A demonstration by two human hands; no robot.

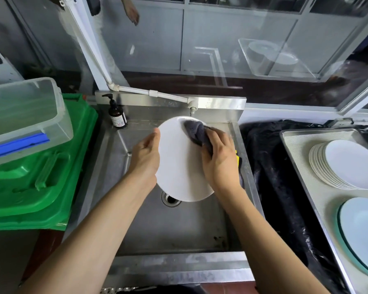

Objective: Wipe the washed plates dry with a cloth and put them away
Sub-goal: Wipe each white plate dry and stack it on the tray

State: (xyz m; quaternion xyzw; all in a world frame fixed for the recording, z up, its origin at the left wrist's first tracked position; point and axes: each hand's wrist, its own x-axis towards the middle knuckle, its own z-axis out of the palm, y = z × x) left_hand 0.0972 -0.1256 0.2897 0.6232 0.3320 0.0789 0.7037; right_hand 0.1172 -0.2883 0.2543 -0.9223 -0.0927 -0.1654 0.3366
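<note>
A white plate is held tilted above the steel sink. My left hand holds its left rim, thumb along the edge and fingers hidden behind the plate. My right hand grips a grey cloth and presses it against the plate's upper right face. On a metal tray to the right lies a fanned stack of white plates, and nearer to me a larger plate with a teal rim.
A white tap hangs over the sink's back edge, with a brown pump bottle to its left. A green crate topped by a clear plastic box stands at left. Black plastic sheeting lies between sink and tray.
</note>
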